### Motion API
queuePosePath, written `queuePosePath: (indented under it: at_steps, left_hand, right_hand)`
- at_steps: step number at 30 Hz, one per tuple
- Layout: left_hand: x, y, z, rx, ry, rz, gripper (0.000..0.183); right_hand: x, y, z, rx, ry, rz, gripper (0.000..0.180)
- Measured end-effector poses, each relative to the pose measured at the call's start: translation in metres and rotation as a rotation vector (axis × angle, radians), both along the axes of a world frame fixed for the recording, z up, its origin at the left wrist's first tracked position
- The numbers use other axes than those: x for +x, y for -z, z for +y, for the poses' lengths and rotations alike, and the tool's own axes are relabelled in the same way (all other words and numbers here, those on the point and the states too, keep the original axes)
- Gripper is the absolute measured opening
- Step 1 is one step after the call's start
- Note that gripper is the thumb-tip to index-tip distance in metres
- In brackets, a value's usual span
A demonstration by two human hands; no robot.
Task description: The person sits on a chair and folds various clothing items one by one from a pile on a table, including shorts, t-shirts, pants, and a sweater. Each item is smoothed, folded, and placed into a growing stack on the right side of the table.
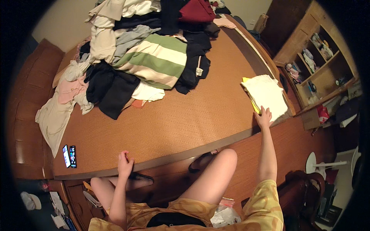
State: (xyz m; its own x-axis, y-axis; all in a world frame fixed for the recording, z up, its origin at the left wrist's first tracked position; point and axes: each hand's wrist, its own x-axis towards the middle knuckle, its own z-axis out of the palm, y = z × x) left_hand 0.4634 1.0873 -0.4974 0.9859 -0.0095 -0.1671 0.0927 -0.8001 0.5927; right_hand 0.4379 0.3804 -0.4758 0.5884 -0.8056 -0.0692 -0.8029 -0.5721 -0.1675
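Observation:
My right hand (pixel 263 117) reaches out to the right and rests, fingers spread, on the near edge of a stack of folded white clothes (pixel 267 93). A strip of yellow cloth (pixel 255 108) shows from under the stack's left side. Over the bed's near edge is my left hand (pixel 125 165), holding nothing, its fingers loosely bent and the thumb apart. Beyond it, a large heap of loose clothes covers the far left of the woven bed mat (pixel 173 121). A green and cream striped garment (pixel 157 60) lies at its front, beside black garments (pixel 115 89).
Two lit phones (pixel 70 156) lie at the mat's left corner. A brown padded headboard (pixel 31 115) borders the left. At right stand an open wooden cabinet (pixel 321 66) with clothes on its shelves, a white fan (pixel 316 165) and a dark wooden chair (pixel 303 193).

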Motion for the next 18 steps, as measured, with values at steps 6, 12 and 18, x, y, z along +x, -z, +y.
queuePosePath:
  at_steps: [6, 12, 18]
  left_hand:
    - [0.009, -0.006, -0.027, 0.412, 0.108, -0.330, 0.054]
    - [0.005, 0.003, -0.036, 0.485, 0.074, -0.383, 0.056]
    - [0.007, 0.004, -0.035, 0.458, 0.087, -0.390, 0.059]
  right_hand:
    - [0.092, -0.013, 0.054, -0.111, -0.320, -0.437, 0.052]
    - [0.210, -0.062, 0.205, 0.931, -0.607, -0.714, 0.067]
    - [0.269, -0.103, 0.317, 1.088, -0.392, -0.837, 0.054]
